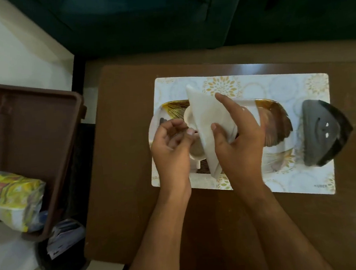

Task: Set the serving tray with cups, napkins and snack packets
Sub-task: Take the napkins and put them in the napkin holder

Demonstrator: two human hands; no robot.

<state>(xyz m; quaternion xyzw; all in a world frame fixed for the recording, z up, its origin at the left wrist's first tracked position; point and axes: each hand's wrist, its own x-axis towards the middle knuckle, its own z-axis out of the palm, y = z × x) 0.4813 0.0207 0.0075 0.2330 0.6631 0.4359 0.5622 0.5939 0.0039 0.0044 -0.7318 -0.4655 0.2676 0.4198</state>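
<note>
A white serving tray (pixel 277 115) with gold and brown feather patterns lies on a patterned placemat (pixel 253 85). A white cup (pixel 189 117) stands on the tray's left part, mostly hidden by my hands. My right hand (pixel 240 139) pinches a folded white napkin (pixel 207 111) between thumb and fingers, holding it tilted above the cup. My left hand (pixel 171 148) hovers beside the napkin's lower edge with fingers curled; I cannot tell whether it touches the napkin or the cup.
A black napkin holder (pixel 324 133) sits on the placemat's right end. Left of the brown table (pixel 135 201) stands a brown plastic bin (pixel 35 128) with a yellow snack packet (pixel 15 199). A dark bin with papers (pixel 63 248) is below it. A dark sofa lies beyond.
</note>
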